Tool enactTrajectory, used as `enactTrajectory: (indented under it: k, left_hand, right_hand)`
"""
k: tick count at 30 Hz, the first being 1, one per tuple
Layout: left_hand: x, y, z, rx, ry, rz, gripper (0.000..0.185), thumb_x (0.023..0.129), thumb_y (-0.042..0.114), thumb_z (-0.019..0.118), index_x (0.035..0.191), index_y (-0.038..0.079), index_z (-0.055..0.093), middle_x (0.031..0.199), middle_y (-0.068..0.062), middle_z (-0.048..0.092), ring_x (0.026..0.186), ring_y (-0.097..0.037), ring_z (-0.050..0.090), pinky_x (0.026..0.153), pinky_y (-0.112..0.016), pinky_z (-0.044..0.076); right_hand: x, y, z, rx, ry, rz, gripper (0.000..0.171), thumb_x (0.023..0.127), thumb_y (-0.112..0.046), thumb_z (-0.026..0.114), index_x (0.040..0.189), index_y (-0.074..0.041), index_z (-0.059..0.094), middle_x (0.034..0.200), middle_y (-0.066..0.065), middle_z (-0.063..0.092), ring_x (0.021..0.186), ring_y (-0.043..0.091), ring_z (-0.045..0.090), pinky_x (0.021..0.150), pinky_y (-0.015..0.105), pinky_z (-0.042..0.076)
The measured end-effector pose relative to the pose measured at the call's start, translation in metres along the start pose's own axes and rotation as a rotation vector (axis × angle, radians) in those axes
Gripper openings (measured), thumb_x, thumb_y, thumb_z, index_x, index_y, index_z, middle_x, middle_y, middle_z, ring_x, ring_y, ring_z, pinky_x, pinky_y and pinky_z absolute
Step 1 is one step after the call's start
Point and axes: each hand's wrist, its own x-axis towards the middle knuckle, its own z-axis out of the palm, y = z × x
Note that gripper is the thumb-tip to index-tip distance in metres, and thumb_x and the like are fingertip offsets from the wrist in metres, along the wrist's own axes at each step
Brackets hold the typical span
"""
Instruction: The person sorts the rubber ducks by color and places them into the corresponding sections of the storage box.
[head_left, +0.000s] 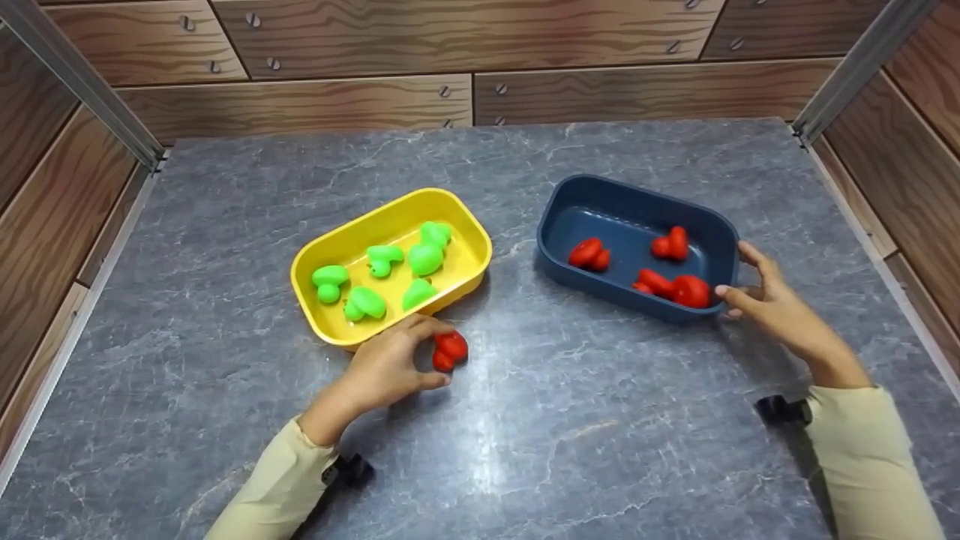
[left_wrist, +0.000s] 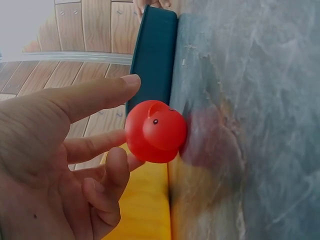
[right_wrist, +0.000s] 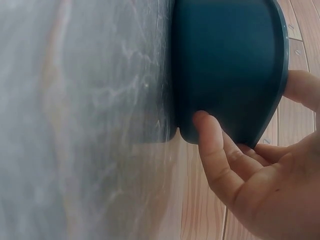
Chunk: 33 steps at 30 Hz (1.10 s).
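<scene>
A red toy duck (head_left: 450,350) (left_wrist: 155,131) rests on the grey stone table, just in front of the yellow tray (head_left: 322,255). My left hand (head_left: 444,353) (left_wrist: 125,115) brackets it with thumb and fingers spread; one finger touches it, and the thumb stands clear. My right hand (head_left: 733,270) (right_wrist: 250,102) grips the near right corner of the blue tray (head_left: 570,191) (right_wrist: 225,65), thumb on the outer wall and fingers round the end. Several red toys (head_left: 690,291) lie in the blue tray. Several green toys (head_left: 424,259) lie in the yellow one.
Wood-patterned walls (head_left: 450,45) close in the table on three sides, with metal posts (head_left: 90,82) at the back corners. The table (head_left: 562,435) is bare grey stone in front of both trays. In the left wrist view the blue tray (left_wrist: 155,55) stands beyond the yellow tray (left_wrist: 145,200).
</scene>
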Motion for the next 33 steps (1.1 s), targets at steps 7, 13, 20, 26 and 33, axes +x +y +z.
enactTrajectory:
  k: [7, 13, 20, 26, 33]
  left_hand:
    - [0.001, -0.002, 0.005, -0.011, -0.023, 0.002, 0.059, 0.069, 0.022, 0.086, 0.124, 0.017, 0.064, 0.121, -0.001, 0.059, 0.109, -0.024, 0.060, 0.091, -0.042, 0.048]
    - [0.003, -0.005, 0.009, 0.016, -0.062, 0.006, 0.057, 0.070, 0.022, 0.086, 0.123, 0.021, 0.065, 0.112, -0.001, 0.059, 0.090, -0.019, 0.057, 0.079, -0.038, 0.047]
    - [0.005, -0.009, 0.011, 0.005, -0.088, -0.013, 0.059, 0.070, 0.023, 0.086, 0.124, 0.022, 0.063, 0.115, -0.002, 0.060, 0.087, -0.018, 0.053, 0.079, -0.037, 0.045]
    - [0.006, -0.010, 0.012, 0.015, -0.087, 0.001, 0.059, 0.070, 0.023, 0.086, 0.124, 0.021, 0.062, 0.112, -0.003, 0.061, 0.084, -0.016, 0.052, 0.075, -0.035, 0.044]
    - [0.004, -0.010, 0.011, -0.037, -0.064, 0.028, 0.057, 0.070, 0.022, 0.086, 0.122, 0.018, 0.063, 0.105, 0.000, 0.061, 0.078, -0.012, 0.055, 0.070, -0.026, 0.044]
  right_hand:
    - [-0.001, -0.001, -0.001, -0.019, -0.009, -0.012, 0.081, 0.101, -0.020, 0.049, 0.153, -0.004, -0.011, 0.153, 0.032, 0.001, 0.079, -0.005, 0.058, 0.072, 0.012, 0.048]
    - [-0.001, 0.000, -0.001, -0.022, -0.005, -0.007, 0.080, 0.101, -0.019, 0.049, 0.153, -0.004, -0.011, 0.153, 0.033, 0.001, 0.078, -0.004, 0.059, 0.072, 0.013, 0.048]
    - [-0.001, 0.001, 0.000, -0.020, 0.002, -0.007, 0.080, 0.101, -0.019, 0.049, 0.153, -0.004, -0.010, 0.152, 0.033, 0.002, 0.077, -0.003, 0.060, 0.071, 0.014, 0.049]
    - [-0.002, 0.002, 0.000, -0.019, 0.005, -0.005, 0.080, 0.101, -0.020, 0.050, 0.153, -0.005, -0.010, 0.153, 0.033, 0.001, 0.079, -0.004, 0.060, 0.072, 0.013, 0.049]
    - [-0.002, -0.001, -0.002, -0.022, -0.013, 0.002, 0.083, 0.101, -0.025, 0.050, 0.153, -0.007, -0.011, 0.154, 0.031, -0.001, 0.081, -0.004, 0.059, 0.072, 0.014, 0.049]
